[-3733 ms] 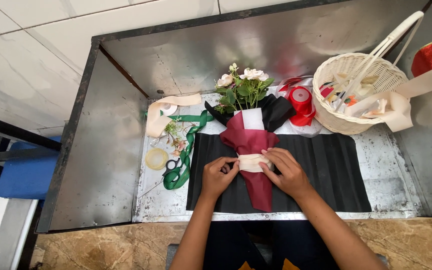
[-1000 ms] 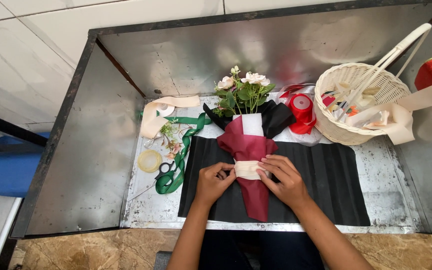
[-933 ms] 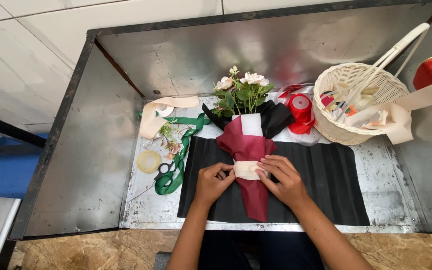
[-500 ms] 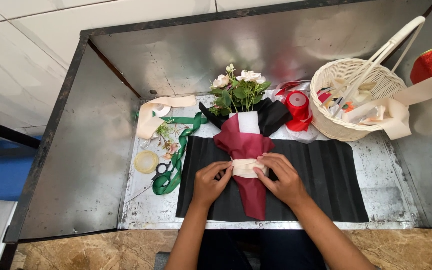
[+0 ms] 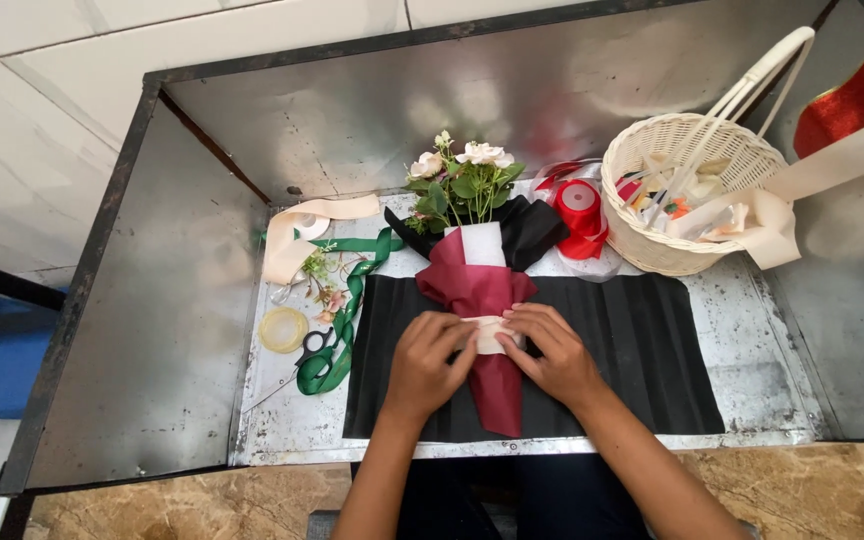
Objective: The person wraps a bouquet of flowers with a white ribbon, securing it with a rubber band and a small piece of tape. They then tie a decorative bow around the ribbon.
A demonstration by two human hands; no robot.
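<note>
My left hand (image 5: 424, 362) and my right hand (image 5: 549, 352) are close together at the waist of the bouquet (image 5: 474, 275), both pinching the cream ribbon (image 5: 489, 334) that runs round the dark red wrapping, so the band stays tight where the paper narrows. The fingers of both hands press on the ribbon from either side; I cannot tell whether a knot sits under them. The bouquet lies along the middle of the tabletop (image 5: 772, 330), blooms pointing to the far side and the tip of the red paper toward me, resting on a black pleated sheet (image 5: 632, 360) that keeps it off the bare metal.

To the left, just beside the black sheet, a green ribbon (image 5: 344, 315) trails in loops, with scissors (image 5: 307, 352) lying on its near end and a roll of clear tape (image 5: 283, 329) next to them, all within easy reach. A length of cream ribbon and a few loose flower sprigs (image 5: 322, 280) lie farther back. On the far right a red ribbon spool (image 5: 579, 208) stands beside a white woven basket (image 5: 672, 250) holding small supplies, well clear of my hands.
</note>
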